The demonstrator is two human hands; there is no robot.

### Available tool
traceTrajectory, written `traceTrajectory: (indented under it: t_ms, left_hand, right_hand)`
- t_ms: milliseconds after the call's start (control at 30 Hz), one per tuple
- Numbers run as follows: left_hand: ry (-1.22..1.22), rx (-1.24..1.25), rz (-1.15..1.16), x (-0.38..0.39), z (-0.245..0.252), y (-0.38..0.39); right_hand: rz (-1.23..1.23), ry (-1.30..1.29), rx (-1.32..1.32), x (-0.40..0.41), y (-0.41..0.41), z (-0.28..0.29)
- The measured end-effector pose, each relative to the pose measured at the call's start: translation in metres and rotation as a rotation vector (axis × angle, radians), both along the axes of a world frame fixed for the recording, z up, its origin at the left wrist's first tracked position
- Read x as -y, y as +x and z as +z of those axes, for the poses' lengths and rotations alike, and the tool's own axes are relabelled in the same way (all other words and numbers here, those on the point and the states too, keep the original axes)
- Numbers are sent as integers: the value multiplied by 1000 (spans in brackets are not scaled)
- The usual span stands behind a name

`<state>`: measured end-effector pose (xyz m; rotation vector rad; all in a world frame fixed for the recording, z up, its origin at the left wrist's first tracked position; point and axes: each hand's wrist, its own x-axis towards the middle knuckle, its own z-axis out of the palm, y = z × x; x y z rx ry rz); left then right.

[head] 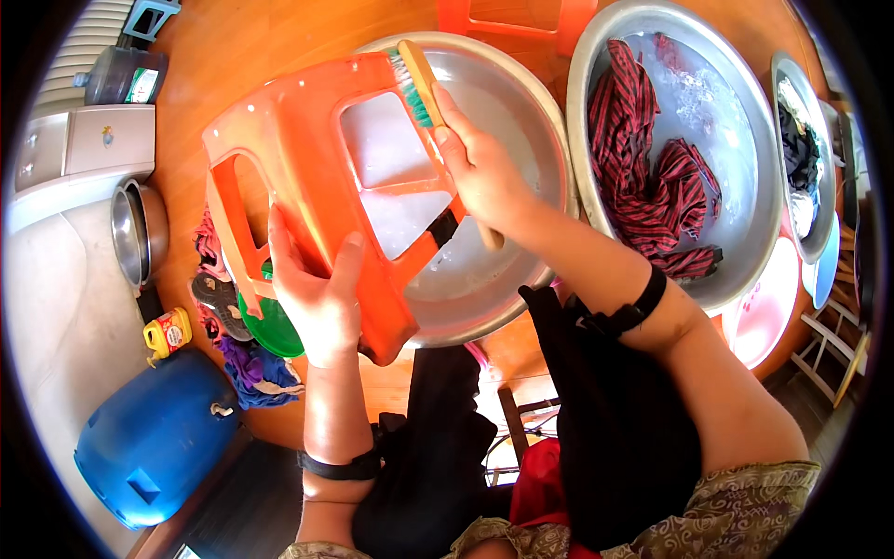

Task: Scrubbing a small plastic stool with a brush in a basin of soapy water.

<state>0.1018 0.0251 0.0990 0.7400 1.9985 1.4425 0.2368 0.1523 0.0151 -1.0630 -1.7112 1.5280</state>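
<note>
An orange plastic stool (307,140) lies tilted over a large metal basin (506,300) with some water in it. My left hand (318,300) grips the stool at its lower part, fingers and thumb spread around the plastic. In my right hand (471,164) is a wooden-handled scrubbing brush (419,77) with white and green bristles, which rest at the stool's upper right edge. Black tape (443,228) is wrapped around one bar of the stool. Part of the brush handle is hidden behind my right hand.
To the right, a second metal basin (765,265) holds water and striped red-and-black cloth (628,140); a smaller basin of clothes (824,230) stands beyond. At left are a blue plastic barrel (160,433), a yellow jug (168,334), a green plastic basin (272,328), a shoe (220,300) and cloths.
</note>
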Motion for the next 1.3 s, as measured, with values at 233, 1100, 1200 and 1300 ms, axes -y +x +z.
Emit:
traceTrajectory:
  t_ms: [233, 1100, 1200, 1300]
  left_hand:
    - [-16, -11, 19, 4, 7, -7]
    - [1, -28, 27, 0, 1, 2]
    - [9, 4, 25, 0, 11, -1]
    - [6, 15, 28, -1, 5, -2]
  right_hand:
    - [0, 304, -86, 20, -11, 8]
    - [-37, -16, 58, 25, -6, -5]
    - [261, 168, 10, 43, -9, 39]
    - [93, 318, -182, 29, -14, 3]
